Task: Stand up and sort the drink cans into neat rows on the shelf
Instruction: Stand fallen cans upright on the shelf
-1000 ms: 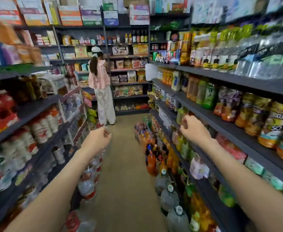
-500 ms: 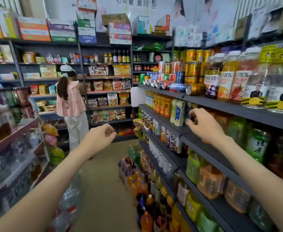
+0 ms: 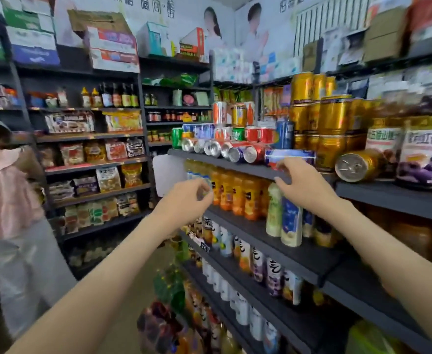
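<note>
6 drink cans [image 3: 235, 153] lie on their sides in a row on the dark shelf [image 3: 245, 168], ends facing the aisle. Just right of them, 1 blue-and-white can [image 3: 293, 156] lies lengthwise along the front edge. Further right, 1 gold can [image 3: 358, 165] lies tipped over beside stacks of upright gold cans [image 3: 333, 116]. Behind the row, 1 green can [image 3: 177, 138] and 1 tall blue can [image 3: 284, 135] stand upright.

Both arms reach forward. The right hand [image 3: 305, 186] is raised to the shelf edge, fingers bent and spread, tips at the blue-and-white can but not closed around it. The left hand [image 3: 184, 198] hangs lower in mid-air, loosely curled and holding nothing.
</note>
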`<state>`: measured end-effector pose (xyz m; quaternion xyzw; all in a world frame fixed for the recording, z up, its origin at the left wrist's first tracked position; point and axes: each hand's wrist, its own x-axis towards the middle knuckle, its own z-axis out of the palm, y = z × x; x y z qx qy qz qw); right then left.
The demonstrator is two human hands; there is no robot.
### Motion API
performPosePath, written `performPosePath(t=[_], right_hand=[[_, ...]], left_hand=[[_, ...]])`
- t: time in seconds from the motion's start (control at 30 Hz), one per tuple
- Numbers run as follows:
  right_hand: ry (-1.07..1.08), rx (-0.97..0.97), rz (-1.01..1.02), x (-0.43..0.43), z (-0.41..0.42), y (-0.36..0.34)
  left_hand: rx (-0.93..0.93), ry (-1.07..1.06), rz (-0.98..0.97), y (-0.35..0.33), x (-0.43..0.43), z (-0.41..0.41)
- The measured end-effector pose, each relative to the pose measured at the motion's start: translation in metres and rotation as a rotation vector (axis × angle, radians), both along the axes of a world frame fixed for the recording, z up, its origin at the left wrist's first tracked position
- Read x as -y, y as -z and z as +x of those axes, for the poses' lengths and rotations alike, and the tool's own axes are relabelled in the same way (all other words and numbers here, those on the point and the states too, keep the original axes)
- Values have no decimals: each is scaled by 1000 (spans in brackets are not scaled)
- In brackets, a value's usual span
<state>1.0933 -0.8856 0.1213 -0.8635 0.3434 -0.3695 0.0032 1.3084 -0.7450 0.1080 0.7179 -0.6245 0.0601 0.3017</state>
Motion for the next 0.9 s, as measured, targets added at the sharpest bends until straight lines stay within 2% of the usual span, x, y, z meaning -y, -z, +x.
performPosePath(t=[0.17,0.4,0.6,0.73,0.9], right_hand=[[-5,-12,-60,75,94,-2],[9,-31,-128,141,183,-35],[204,-62,-197,171,242,-45],[358,-93,-164,181,291,-51],[415,-138,-178,189,368,-79]], left_hand=[[50,33,-22,-6,92,95],[78,27,-51,-30,188,242],[185,119,-143,-38,280,356],[445,152,-243,-31,333,408],[453,281,-294,-41,386,466]])
